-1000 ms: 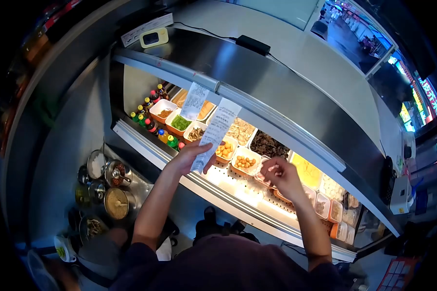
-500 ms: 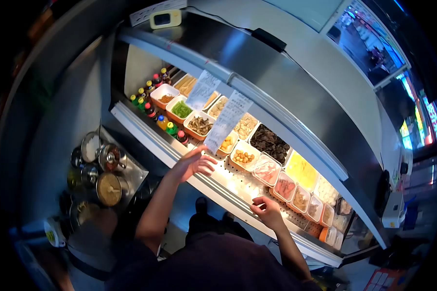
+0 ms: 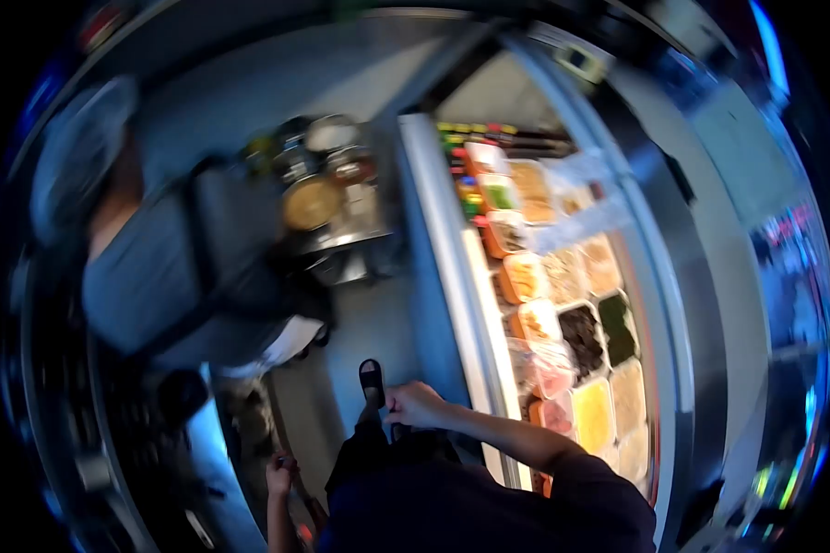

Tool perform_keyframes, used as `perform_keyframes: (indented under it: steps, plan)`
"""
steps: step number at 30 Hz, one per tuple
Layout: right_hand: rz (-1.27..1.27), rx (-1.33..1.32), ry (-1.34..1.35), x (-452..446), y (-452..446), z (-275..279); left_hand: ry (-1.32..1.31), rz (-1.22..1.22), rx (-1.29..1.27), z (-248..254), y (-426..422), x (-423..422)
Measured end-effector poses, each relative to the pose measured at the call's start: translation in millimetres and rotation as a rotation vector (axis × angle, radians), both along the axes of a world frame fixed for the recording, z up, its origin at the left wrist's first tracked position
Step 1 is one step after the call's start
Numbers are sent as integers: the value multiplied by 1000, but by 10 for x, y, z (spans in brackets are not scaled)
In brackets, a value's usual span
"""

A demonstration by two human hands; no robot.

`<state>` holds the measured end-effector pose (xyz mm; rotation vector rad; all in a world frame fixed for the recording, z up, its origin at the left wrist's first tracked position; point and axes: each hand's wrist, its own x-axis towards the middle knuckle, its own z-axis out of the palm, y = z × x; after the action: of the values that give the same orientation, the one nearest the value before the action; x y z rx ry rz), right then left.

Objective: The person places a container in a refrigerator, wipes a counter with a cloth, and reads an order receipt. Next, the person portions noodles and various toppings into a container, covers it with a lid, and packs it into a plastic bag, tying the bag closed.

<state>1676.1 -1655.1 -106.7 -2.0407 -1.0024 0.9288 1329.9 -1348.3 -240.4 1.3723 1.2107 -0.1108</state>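
My right hand (image 3: 417,404) is in front of my body, above the floor beside the chilled display case (image 3: 456,304). Its fingers are loosely bent and a little apart, and I see nothing in it. Lower down on the left is my left hand (image 3: 282,472), blurred, with its fingers curled in. A small bluish spot shows at its fingertips, too unclear to name. Neither hand touches the food tubs. Inside the case are a tub of dark fungus (image 3: 581,339), a tub of yellow food (image 3: 594,410) and paper slips (image 3: 581,226) hanging at the glass.
A co-worker in a grey top (image 3: 157,276) and light cap stands at the left, blurred. Beyond them, several pots (image 3: 312,203) sit on a metal stand (image 3: 364,217). Several bottles (image 3: 470,134) stand at the case's far end. My sandalled foot (image 3: 371,376) is on the floor (image 3: 341,323).
My view has swung left, bringing the co-worker into sight. My left hand has dropped from the hanging slips to low at my side. My right hand has left the case's front edge.
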Motion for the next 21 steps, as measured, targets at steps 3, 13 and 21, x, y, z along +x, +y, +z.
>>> perform_keyframes:
  steps: [3,13,21]
  plan:
    - [441,23,-173,-725,781,-98,133,249,147,788,-835,-1623]
    - [823,171,-37,-3394,2454,331,7,991,19,292,-1841,-3801]
    - [918,390,-191,-5822,4426,81,-50,1059,42,-32,-1357,-5524]
